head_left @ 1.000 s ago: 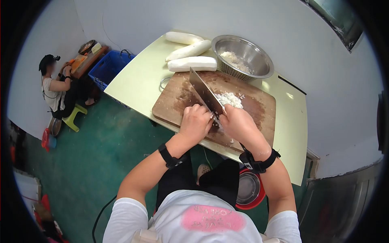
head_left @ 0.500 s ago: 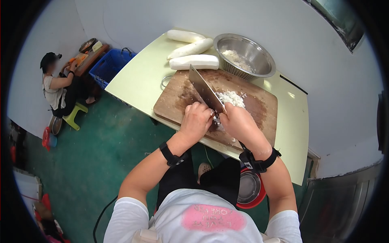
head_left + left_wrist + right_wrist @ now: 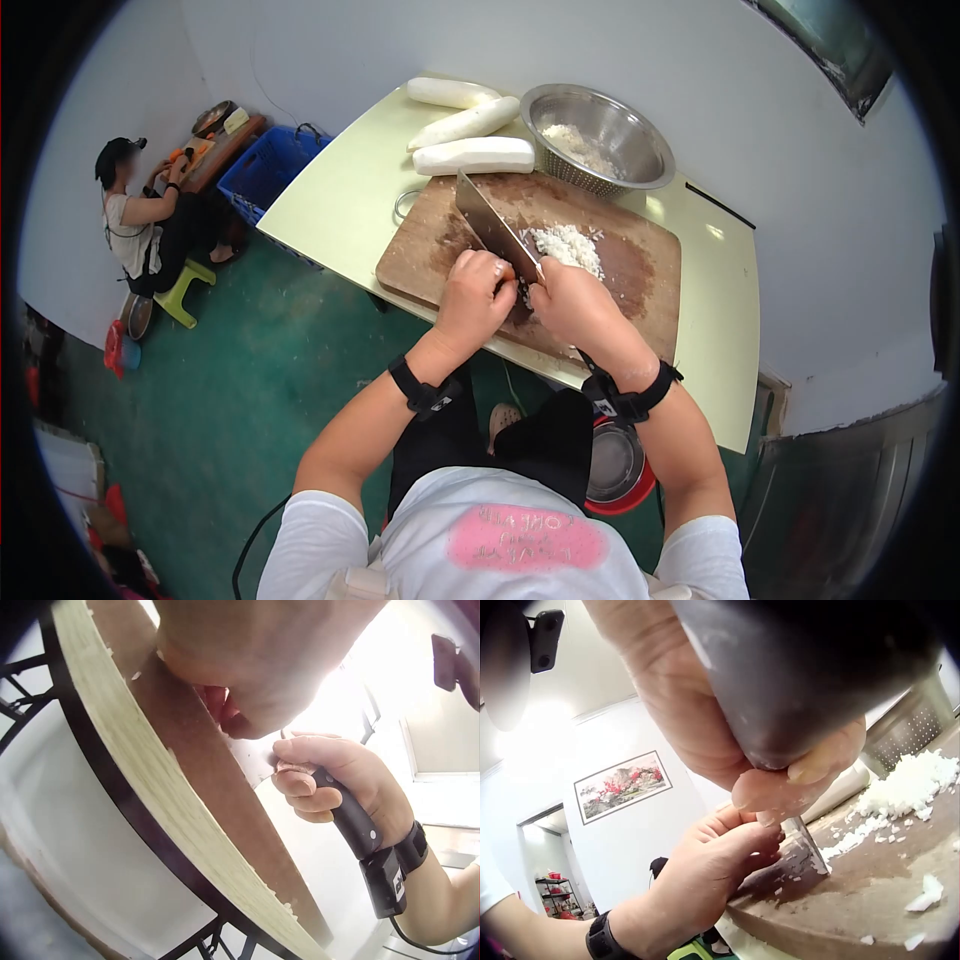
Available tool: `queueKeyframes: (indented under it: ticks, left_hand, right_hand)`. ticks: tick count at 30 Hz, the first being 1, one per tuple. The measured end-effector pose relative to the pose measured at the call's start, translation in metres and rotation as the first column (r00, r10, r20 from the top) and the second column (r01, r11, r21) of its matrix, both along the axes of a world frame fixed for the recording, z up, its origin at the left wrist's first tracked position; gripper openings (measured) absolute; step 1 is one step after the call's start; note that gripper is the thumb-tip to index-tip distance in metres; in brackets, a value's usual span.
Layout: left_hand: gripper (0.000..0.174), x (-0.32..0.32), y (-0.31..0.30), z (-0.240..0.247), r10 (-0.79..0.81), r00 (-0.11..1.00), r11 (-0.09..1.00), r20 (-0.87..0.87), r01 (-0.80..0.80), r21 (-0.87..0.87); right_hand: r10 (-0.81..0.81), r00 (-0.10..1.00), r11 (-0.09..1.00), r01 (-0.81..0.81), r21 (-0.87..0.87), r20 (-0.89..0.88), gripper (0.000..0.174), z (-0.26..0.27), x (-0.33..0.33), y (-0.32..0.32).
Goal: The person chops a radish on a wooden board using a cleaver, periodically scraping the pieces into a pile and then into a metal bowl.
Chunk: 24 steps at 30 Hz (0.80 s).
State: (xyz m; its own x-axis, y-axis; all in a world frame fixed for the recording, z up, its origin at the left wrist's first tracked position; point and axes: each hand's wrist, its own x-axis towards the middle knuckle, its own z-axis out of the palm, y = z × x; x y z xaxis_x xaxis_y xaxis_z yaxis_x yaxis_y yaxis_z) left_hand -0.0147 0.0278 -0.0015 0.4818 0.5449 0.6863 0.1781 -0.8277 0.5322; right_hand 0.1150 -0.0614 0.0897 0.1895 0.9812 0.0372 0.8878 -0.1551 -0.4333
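My right hand [image 3: 572, 304] grips the black handle [image 3: 349, 814] of a cleaver [image 3: 490, 228], its blade slanting to the far left over the wooden cutting board [image 3: 425, 235]. In the right wrist view the blade's lower part [image 3: 810, 847] stands on the board. My left hand [image 3: 474, 298] is on the near left side of the blade, fingers bent and fingertips right at the steel. Whether it pinches a piece there I cannot tell. A heap of finely chopped white radish [image 3: 567, 248] lies to the right of the blade, with loose bits [image 3: 926, 892] nearer the board's edge.
Three peeled white radishes [image 3: 475, 157] lie behind the board, beside a perforated steel basin [image 3: 640, 150] holding chopped white bits. A metal ring [image 3: 403, 205] shows at the board's left edge. Another person [image 3: 150, 210] sits at a low table to the left, near a blue crate [image 3: 262, 170].
The cleaver and my right hand have shifted slightly left. My left hand has turned a little, and the white piece seen by its fingertips is no longer visible there.
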Motion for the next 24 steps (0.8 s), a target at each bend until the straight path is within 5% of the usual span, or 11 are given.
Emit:
queueKeyframes:
  ticks: [6,9,11,12,19,24]
  left_hand:
    - [0.005,-0.005,-0.003,0.004,0.095,0.958,0.978,0.272,-0.039,-0.205]
    - [0.007,-0.004,-0.004,0.006,0.106,0.957,0.978,0.271,-0.051,-0.203]
    - [0.007,-0.005,-0.002,0.005,0.089,0.958,0.978,0.274,-0.032,-0.206]
    - [0.007,-0.006,-0.002,0.005,0.077,0.961,0.98,0.265,-0.025,-0.196]
    - [0.006,-0.004,-0.001,0.003,0.034,0.975,0.986,0.221,0.003,-0.168]
    - [0.006,-0.005,-0.003,0.006,0.033,0.977,0.987,0.213,0.001,-0.158]
  right_hand:
    - [-0.005,1.0,1.0,0.005,-0.031,-0.005,0.021,0.006,0.0,0.002]
    - [-0.037,0.999,0.993,0.034,-0.11,-0.03,0.022,0.01,0.009,0.002]
    - [-0.083,0.997,0.997,0.083,-0.007,0.005,0.023,0.003,0.024,0.0]
    - [-0.155,0.985,0.983,0.146,-0.113,-0.074,0.023,0.004,0.033,0.0]
    - [-0.19,0.974,0.982,0.19,-0.01,-0.124,0.022,0.019,0.052,-0.012]
    - [-0.093,0.995,0.995,0.095,-0.026,0.042,0.018,0.008,0.052,-0.01]
